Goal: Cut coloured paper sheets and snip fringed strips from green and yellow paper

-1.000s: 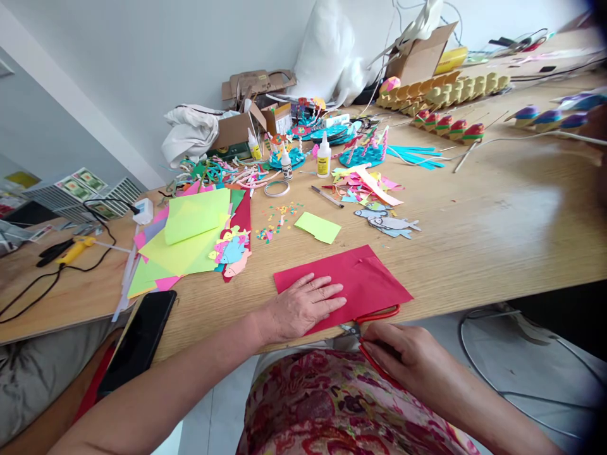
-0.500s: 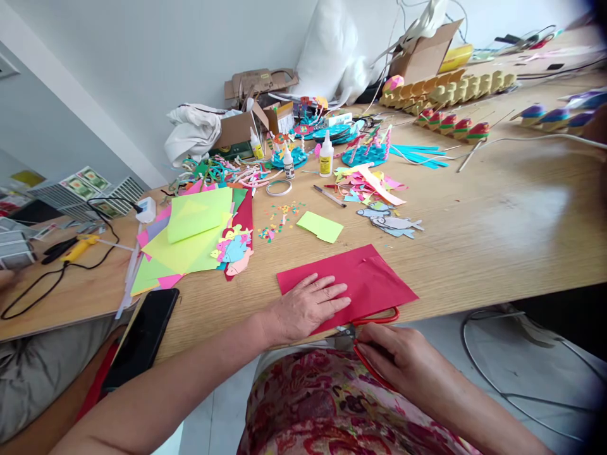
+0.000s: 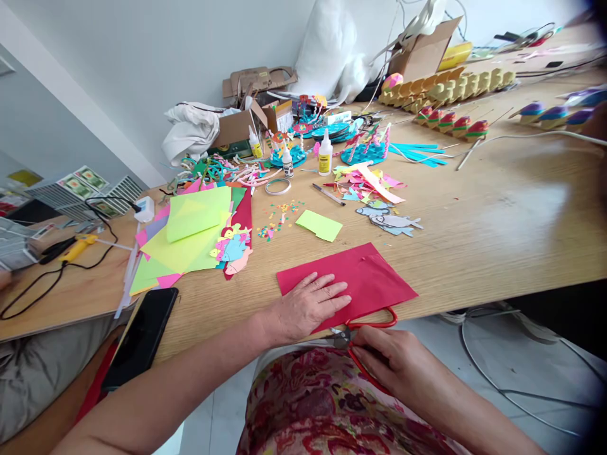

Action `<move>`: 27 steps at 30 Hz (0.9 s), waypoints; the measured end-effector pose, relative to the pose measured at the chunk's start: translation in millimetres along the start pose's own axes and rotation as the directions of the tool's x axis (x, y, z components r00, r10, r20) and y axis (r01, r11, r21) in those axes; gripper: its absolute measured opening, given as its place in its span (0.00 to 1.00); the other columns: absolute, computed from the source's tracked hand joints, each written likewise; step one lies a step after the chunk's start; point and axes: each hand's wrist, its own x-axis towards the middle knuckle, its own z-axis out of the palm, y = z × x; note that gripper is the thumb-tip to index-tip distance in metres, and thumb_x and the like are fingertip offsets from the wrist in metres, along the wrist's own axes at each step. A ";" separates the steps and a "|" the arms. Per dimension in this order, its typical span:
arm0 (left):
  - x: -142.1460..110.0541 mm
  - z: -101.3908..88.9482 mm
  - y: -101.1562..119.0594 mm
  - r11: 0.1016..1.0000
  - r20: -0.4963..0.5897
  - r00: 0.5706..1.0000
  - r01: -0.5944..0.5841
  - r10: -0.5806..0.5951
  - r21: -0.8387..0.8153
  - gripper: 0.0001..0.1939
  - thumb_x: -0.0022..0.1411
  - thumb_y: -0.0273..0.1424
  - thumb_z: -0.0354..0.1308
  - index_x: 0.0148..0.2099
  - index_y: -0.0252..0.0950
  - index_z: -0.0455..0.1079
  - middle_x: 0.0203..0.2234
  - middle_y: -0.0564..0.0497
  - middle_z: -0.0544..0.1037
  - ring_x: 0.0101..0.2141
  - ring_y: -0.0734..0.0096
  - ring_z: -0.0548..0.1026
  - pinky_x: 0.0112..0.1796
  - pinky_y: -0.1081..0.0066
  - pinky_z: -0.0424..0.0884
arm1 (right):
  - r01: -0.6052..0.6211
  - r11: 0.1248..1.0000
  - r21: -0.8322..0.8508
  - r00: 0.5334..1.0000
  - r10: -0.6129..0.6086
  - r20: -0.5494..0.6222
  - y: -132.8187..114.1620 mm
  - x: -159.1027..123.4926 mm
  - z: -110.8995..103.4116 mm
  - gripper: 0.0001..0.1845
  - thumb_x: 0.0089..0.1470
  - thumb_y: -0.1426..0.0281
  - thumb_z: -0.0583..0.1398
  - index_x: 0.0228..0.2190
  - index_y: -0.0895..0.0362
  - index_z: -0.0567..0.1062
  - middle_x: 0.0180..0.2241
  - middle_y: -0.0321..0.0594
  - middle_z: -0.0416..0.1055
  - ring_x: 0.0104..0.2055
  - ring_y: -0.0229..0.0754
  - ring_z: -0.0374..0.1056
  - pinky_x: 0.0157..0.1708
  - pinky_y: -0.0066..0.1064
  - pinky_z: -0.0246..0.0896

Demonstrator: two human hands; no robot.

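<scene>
- Plainly, the left hand lay palm down on the red paper; its fingers were a little apart and straight, pressed flat on the sheet, with nothing gripped between them.
- The right hand held the scissors; its fingers were curled closed about the red handles, whose loops stood spread apart; the metal part pointed left, just beside the near edge of the worktop; how far the blades were parted I could not tell.
- The red paper sat at the near edge of the worktop, in front of the person; the upper handle loop was right by its lower edge.
- Beyond the paper lay a small green piece; tiny coloured bits were scattered to its left, and grey fish cutouts lay in a heap to its right.
- Farther left were yellow-green sheets, with coloured fish cutouts at their right side; a black phone lay nearer the person.
- Farther back stood a glue bottle; a pen lay in front of it, and coloured paper scraps were piled to the right of the pen.
</scene>
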 end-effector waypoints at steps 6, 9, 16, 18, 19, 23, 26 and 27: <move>0.6 1.6 -0.5 1.000 0.011 1.000 0.000 0.000 0.000 0.22 0.62 0.26 0.40 0.59 0.35 0.51 0.58 0.48 0.55 0.58 0.61 0.47 0.55 0.59 0.45 | 0.008 1.000 -0.014 1.000 -0.008 0.003 0.2 -1.2 1.1 0.11 0.53 0.76 0.48 0.25 0.57 0.68 0.20 0.36 0.68 0.20 0.34 0.62 0.21 0.23 0.54; 0.6 2.1 -0.4 1.000 0.016 1.000 0.005 -0.005 -0.013 0.22 0.62 0.27 0.41 0.59 0.35 0.51 0.58 0.48 0.54 0.58 0.61 0.47 0.55 0.59 0.45 | 0.025 0.999 -0.036 0.999 -0.026 -0.029 -1.2 2.1 3.7 0.11 0.53 0.76 0.49 0.23 0.57 0.67 0.19 0.35 0.67 0.19 0.34 0.60 0.20 0.23 0.52; 0.7 3.6 -1.0 1.000 0.003 1.000 0.002 -0.002 -0.022 0.22 0.62 0.28 0.41 0.59 0.36 0.51 0.58 0.47 0.55 0.59 0.62 0.46 0.55 0.58 0.46 | 0.059 0.998 -0.002 0.998 -0.059 -0.027 -3.6 3.7 4.7 0.11 0.53 0.76 0.49 0.22 0.56 0.66 0.18 0.34 0.66 0.19 0.33 0.58 0.20 0.23 0.52; 0.7 3.9 -1.2 1.000 0.007 1.000 0.005 -0.005 -0.022 0.22 0.62 0.29 0.41 0.59 0.36 0.51 0.58 0.47 0.55 0.59 0.61 0.46 0.55 0.58 0.46 | 0.049 0.999 -0.004 0.999 -0.049 -0.014 -3.4 3.6 5.2 0.11 0.53 0.76 0.49 0.22 0.57 0.66 0.18 0.34 0.66 0.18 0.33 0.58 0.20 0.23 0.52; 0.7 3.9 -1.2 1.000 0.010 1.000 0.009 -0.008 -0.021 0.22 0.62 0.29 0.41 0.59 0.36 0.51 0.58 0.47 0.55 0.58 0.60 0.46 0.55 0.58 0.46 | 0.043 0.999 -0.013 0.999 -0.043 -0.011 -3.3 3.6 6.1 0.11 0.53 0.76 0.49 0.22 0.57 0.66 0.18 0.34 0.66 0.19 0.33 0.58 0.20 0.23 0.52; 0.7 3.8 -1.0 1.000 0.020 1.000 0.011 -0.011 -0.017 0.22 0.62 0.28 0.41 0.59 0.35 0.52 0.58 0.47 0.54 0.58 0.60 0.47 0.55 0.59 0.45 | 0.018 0.998 -0.057 1.000 -0.017 0.017 -2.8 4.4 11.8 0.11 0.54 0.74 0.49 0.23 0.57 0.65 0.19 0.34 0.66 0.19 0.33 0.58 0.21 0.24 0.51; 1.1 3.7 -1.0 1.000 0.022 1.000 0.008 -0.008 -0.015 0.22 0.62 0.29 0.41 0.59 0.34 0.52 0.58 0.46 0.54 0.58 0.59 0.47 0.55 0.58 0.45 | -0.001 0.997 -0.074 0.999 0.004 0.042 -3.5 5.0 14.0 0.11 0.55 0.73 0.48 0.23 0.56 0.65 0.19 0.34 0.66 0.19 0.34 0.58 0.21 0.25 0.51; 1.3 3.6 -1.1 1.000 0.022 1.000 0.009 -0.009 -0.013 0.22 0.62 0.29 0.41 0.59 0.34 0.52 0.58 0.46 0.54 0.58 0.59 0.48 0.55 0.58 0.45 | 0.002 0.997 -0.072 0.999 0.001 0.048 -4.0 5.1 13.9 0.11 0.55 0.73 0.48 0.23 0.56 0.65 0.19 0.34 0.66 0.20 0.34 0.58 0.21 0.25 0.51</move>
